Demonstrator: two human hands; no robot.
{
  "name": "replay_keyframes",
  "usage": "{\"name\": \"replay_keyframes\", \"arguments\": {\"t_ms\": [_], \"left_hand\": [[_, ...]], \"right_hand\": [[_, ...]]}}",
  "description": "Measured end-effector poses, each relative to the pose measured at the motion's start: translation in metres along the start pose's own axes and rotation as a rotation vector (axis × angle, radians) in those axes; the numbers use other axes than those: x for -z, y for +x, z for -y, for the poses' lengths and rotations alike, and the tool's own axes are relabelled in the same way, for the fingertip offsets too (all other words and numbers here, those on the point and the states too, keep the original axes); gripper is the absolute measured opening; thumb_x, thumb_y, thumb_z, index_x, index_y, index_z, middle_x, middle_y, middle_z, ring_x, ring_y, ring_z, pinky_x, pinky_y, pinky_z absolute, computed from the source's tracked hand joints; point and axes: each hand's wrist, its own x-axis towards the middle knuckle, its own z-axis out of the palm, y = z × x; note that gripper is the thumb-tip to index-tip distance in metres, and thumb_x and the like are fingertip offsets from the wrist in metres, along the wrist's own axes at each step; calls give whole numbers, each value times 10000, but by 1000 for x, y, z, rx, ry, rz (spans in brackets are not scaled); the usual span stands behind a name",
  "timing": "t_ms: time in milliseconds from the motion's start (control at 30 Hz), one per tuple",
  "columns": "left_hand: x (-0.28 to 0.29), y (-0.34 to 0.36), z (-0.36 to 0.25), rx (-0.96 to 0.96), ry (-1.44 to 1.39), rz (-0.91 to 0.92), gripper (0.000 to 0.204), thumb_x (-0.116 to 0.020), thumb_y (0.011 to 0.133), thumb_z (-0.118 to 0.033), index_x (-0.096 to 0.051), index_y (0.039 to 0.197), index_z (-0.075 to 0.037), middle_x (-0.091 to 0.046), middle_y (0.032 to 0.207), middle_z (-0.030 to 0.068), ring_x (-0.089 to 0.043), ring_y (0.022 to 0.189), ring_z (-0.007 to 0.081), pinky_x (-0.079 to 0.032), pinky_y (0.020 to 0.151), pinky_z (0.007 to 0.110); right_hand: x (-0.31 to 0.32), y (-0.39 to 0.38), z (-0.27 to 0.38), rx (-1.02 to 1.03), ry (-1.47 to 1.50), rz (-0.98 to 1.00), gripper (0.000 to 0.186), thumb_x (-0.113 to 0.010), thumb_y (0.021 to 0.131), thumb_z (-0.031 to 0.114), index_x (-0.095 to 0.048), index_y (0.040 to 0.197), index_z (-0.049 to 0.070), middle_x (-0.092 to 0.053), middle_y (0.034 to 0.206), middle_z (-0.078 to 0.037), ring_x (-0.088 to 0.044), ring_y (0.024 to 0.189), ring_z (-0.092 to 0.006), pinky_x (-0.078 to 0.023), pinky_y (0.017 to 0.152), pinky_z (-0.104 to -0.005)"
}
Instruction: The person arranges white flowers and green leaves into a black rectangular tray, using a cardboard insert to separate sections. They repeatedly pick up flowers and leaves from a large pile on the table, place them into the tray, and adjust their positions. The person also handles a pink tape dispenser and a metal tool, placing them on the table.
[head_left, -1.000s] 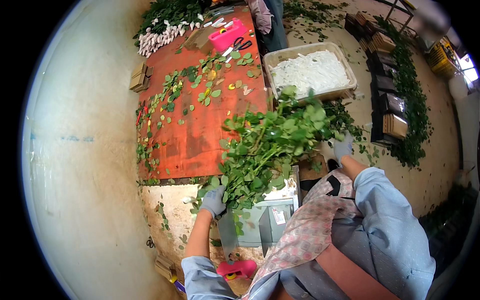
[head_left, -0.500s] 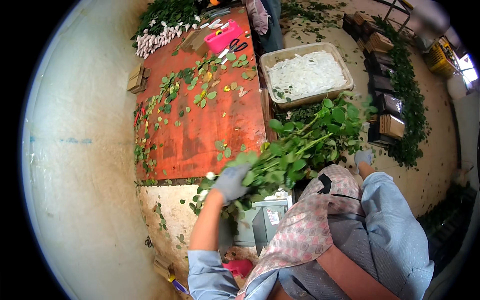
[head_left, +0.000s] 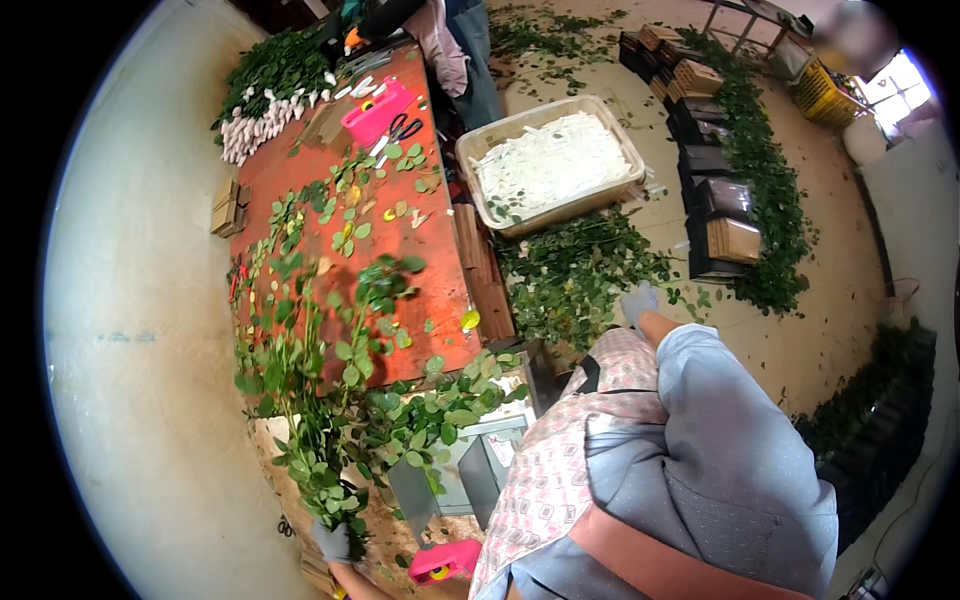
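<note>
My left hand [head_left: 332,540], in a grey glove, is closed round one end of a bunch of leafy rose stems [head_left: 320,440] at the lower left. The stems point away from me, their leaves spreading over the near end of the red table [head_left: 440,330]. More leafy sprigs [head_left: 440,410] lie beside the bunch, above a grey metal box [head_left: 462,480]. Low on the right, my gloved right hand [head_left: 640,303] hangs beside a heap of leaves [head_left: 580,265]. Its fingers look apart, and nothing shows in them. The flower heads are hidden.
Loose leaves, scissors [head_left: 404,127] and a pink tape dispenser [head_left: 378,110] lie on the table. Wrapped flowers [head_left: 262,125] rest at its far left. A basket of white scraps [head_left: 635,170] stands right, before black crates [head_left: 715,195]. Nearer is another pink dispenser [head_left: 445,562]. A person [head_left: 470,55] stands behind.
My left hand has swung the stems from above the grey box down to the lower left, turning them away from me. My right hand stays low beside the leaf heap. The view has shifted.
</note>
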Motion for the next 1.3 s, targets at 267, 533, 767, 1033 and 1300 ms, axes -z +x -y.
{"name": "replay_keyframes", "arguments": {"t_ms": [267,533,767,1033,1300], "left_hand": [[-111,14,101,356,307,97,731,-849,662,-171,-591,1328,-21,-705,1179,201,-670,1067,351,-531,947,396],[-21,14,76,255,361,431,1042,-948,519,-188,-483,1441,-44,-625,1342,152,-596,1229,273,-520,1007,400],[-65,46,-144,135,706,276,783,-797,835,-212,-447,1511,-29,-640,1332,150,-614,1143,246,-511,981,371],[-131,23,-303,-272,252,-160,533,-698,901,-77,-562,1408,16,-628,1363,196,-626,1199,265,-518,1004,387],[-362,-5,-506,-305,41,3,492,-708,902,-41,-589,1377,12,-696,1215,137,-677,1085,224,-523,956,351]], "right_hand": [[45,-1,-7,-8,3,-31,706,-661,906,309,-373,1500,57,-402,1513,-233,-480,1357,-432,-418,1116,-478],[43,31,-75,-40,-5,69,747,-636,936,335,-315,1535,26,-348,1555,-264,-475,1356,-434,-420,1104,-494],[64,98,-204,-144,-165,74,692,-628,934,284,-349,1510,20,-290,1586,-275,-431,1400,-442,-437,1102,-483],[115,122,-97,-45,-50,106,647,-680,884,318,-508,1414,-11,-506,1452,-284,-545,1302,-429,-469,1074,-466],[186,195,-24,356,-212,721,398,-625,926,285,-663,1244,49,-690,1238,-220,-688,1064,-364,-549,900,-460]]}}
